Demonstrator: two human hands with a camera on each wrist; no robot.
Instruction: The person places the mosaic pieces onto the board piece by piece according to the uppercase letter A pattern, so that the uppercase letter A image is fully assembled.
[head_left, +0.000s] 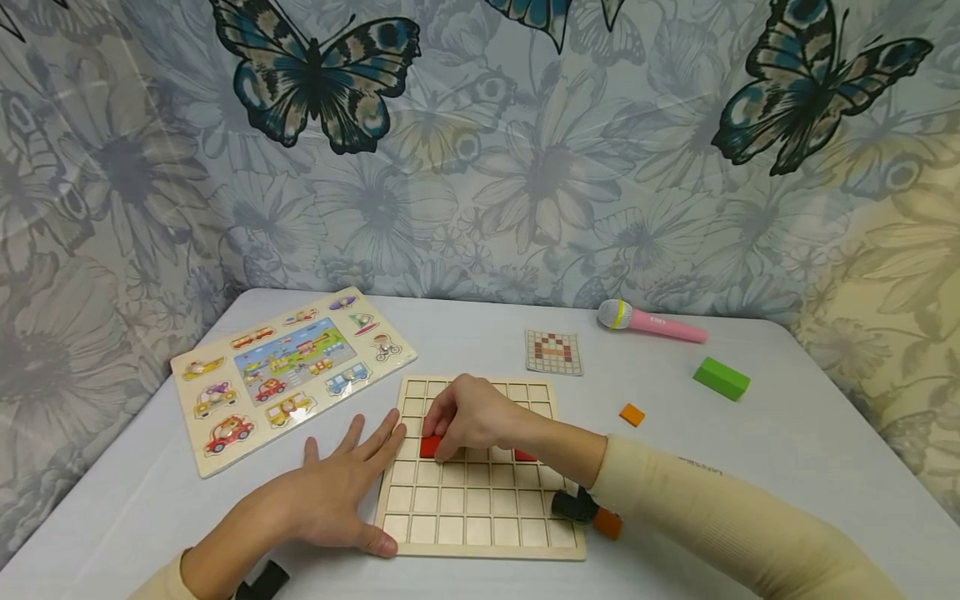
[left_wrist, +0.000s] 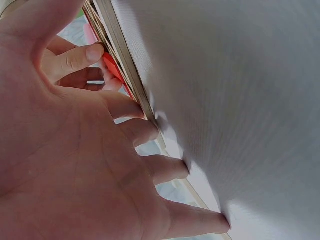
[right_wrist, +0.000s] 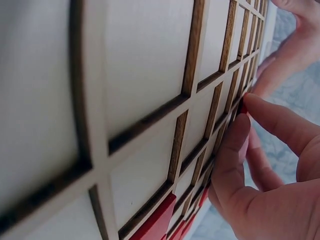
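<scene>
A pale wooden grid board [head_left: 450, 500] lies flat on the white table. My right hand [head_left: 476, 417] is over its left-middle part and pinches a red square tile [right_wrist: 243, 106] between thumb and finger, right at the grid. Under those fingertips the head view shows red [head_left: 430, 447] in the squares near the left edge. Another red tile [head_left: 524, 456] sits further right, partly hidden by my forearm, and the right wrist view has several red tiles [right_wrist: 155, 217] set in squares. Fingers spread, my left hand [head_left: 337, 492] rests along the board's left edge, thumb at the near corner.
Behind the board lies a small pattern card [head_left: 553, 352]. A vehicle picture puzzle [head_left: 300, 367] is at the left. To the right are a pink toy microphone [head_left: 652, 322], a green block [head_left: 722, 379], an orange tile [head_left: 632, 415] and an orange-brown block [head_left: 607, 523] beside my right wrist.
</scene>
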